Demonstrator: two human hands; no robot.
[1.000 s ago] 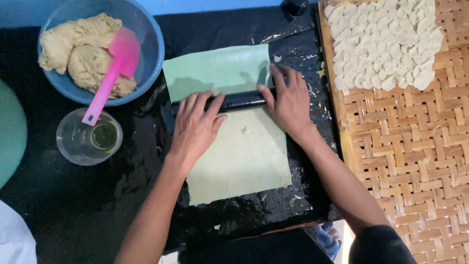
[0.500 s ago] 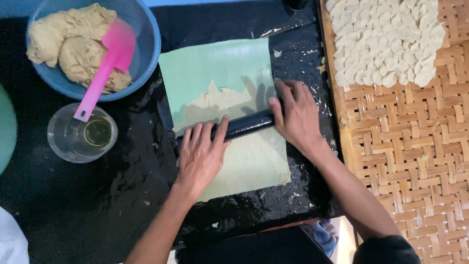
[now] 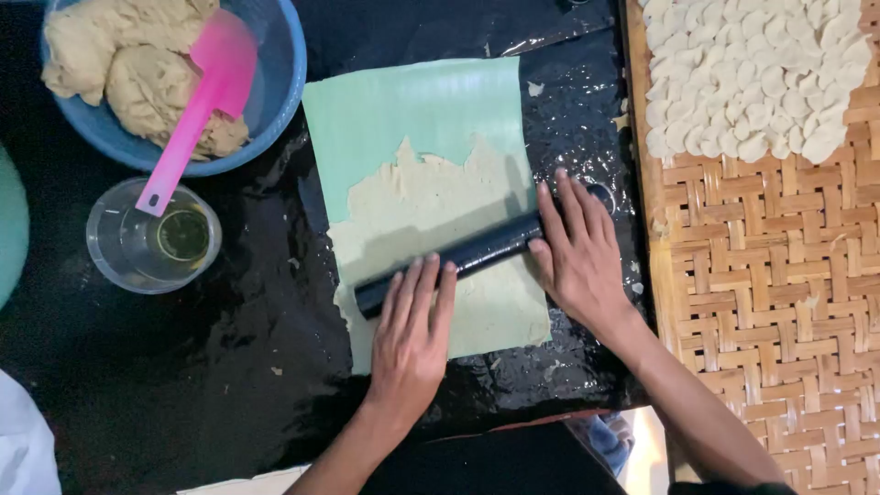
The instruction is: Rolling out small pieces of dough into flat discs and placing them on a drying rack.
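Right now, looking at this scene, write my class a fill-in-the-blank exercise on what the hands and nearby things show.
1. Both hands press on a black ____ rolling pin.
2. The thin beige dough sheet lies on a pale ____ plastic sheet.
3. The pink spatula rests in the ____ bowl.

Missing: cylindrical; green; blue
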